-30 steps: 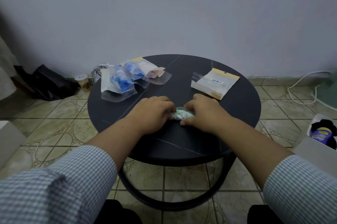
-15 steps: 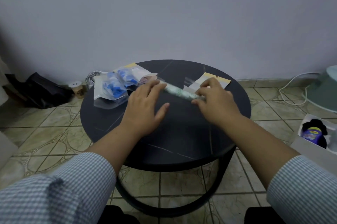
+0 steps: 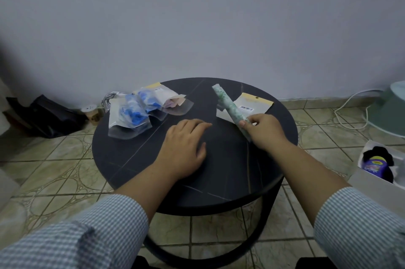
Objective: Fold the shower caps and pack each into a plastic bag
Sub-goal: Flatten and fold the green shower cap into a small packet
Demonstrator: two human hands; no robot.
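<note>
Right hand [image 3: 264,131] gripping rolled shower cap [image 3: 230,106], now swinging over plastic bag [image 3: 252,104] near bench [image 3: 219,181] right edge; left hand [image 3: 184,150] released, fingers lying relaxed, flat.

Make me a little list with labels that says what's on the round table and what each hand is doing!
table: round black table
right hand: right hand holds the rolled green shower cap near its lower end
left hand: left hand open, over the tabletop, holding nothing
empty bag: flat plastic bag with a barcode label, lying behind the roll
packed bags: pile of bags with blue caps at the table's far left
floor: white box at the right; black bag by the wall at the left
</note>
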